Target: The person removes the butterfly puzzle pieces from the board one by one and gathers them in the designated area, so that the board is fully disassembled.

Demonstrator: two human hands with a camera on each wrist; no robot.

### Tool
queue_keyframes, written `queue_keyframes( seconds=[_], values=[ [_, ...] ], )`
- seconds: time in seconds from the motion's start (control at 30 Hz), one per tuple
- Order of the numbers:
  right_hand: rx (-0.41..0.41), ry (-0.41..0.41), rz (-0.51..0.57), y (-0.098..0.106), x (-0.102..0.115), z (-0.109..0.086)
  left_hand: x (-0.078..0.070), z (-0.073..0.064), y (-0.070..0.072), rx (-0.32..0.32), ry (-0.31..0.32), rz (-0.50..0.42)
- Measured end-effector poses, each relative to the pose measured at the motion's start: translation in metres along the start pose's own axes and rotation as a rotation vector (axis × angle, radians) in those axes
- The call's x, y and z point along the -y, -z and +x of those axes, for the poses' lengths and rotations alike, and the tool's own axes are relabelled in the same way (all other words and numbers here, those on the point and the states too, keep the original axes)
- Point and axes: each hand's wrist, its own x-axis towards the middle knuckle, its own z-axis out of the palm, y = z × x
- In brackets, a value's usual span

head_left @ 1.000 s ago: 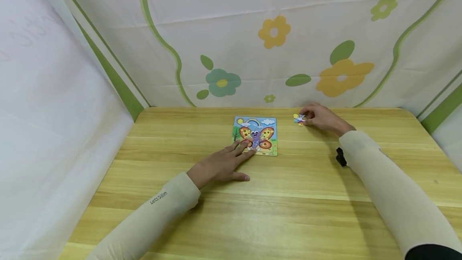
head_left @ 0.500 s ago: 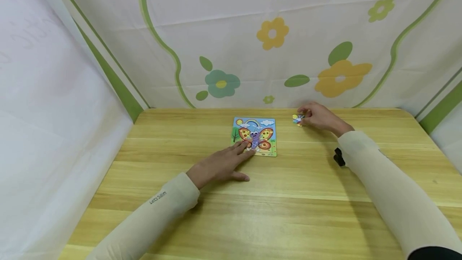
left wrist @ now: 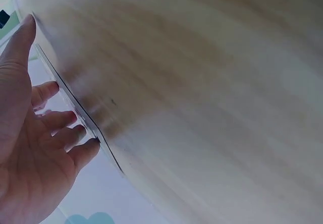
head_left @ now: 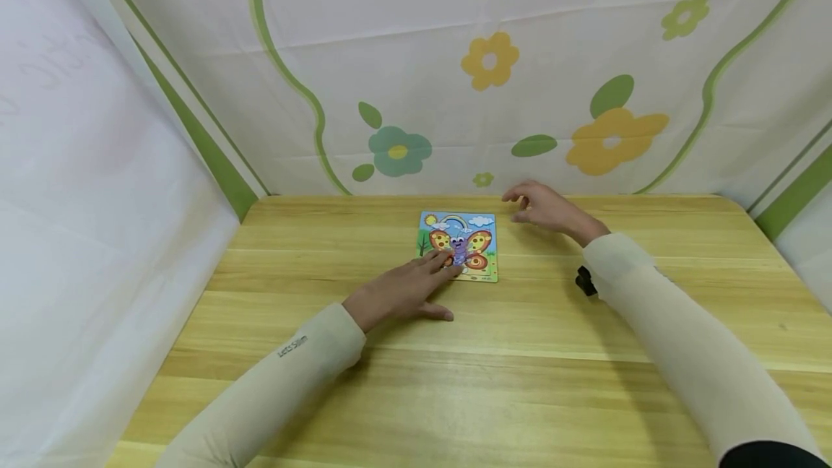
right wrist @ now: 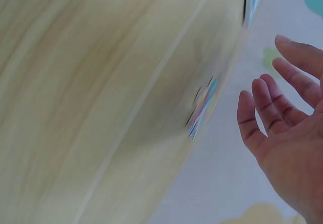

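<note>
- Head view: butterfly puzzle point(head_left: 458, 241) lies flat on the tabletop point(head_left: 520, 352), butterfly's head toward the backdrop point(head_left: 390, 56), body axis near-to-far.
- Left hand point(head_left: 406, 291), fingers spread, touches its near-left part.
- Right hand point(head_left: 547, 209), fingers parted, hovers right of it, near coloured pieces point(right wrist: 203, 108).

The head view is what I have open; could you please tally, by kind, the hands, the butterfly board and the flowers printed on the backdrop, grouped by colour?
Hands (left hand, right hand): 2
Butterfly board: 1
Orange flowers: 2
Green flowers: 2
Teal flower: 1
Total: 8
</note>
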Motion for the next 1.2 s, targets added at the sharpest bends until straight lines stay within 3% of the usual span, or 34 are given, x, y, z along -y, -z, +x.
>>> queue_keyframes(
  seconds=[0.23,0.67,1.2],
  values=[
    [0.042,0.078,0.035,-0.019,0.014,0.017,0.001,0.004,-0.002,0.01,0.0,0.025],
    [0.104,0.118,0.064,-0.047,0.035,0.038,0.0,0.004,0.001,0.003,-0.022,0.061],
    [0.202,0.116,-0.071,-0.055,0.045,0.058,-0.003,0.003,0.004,0.014,-0.019,0.072]
  ],
)
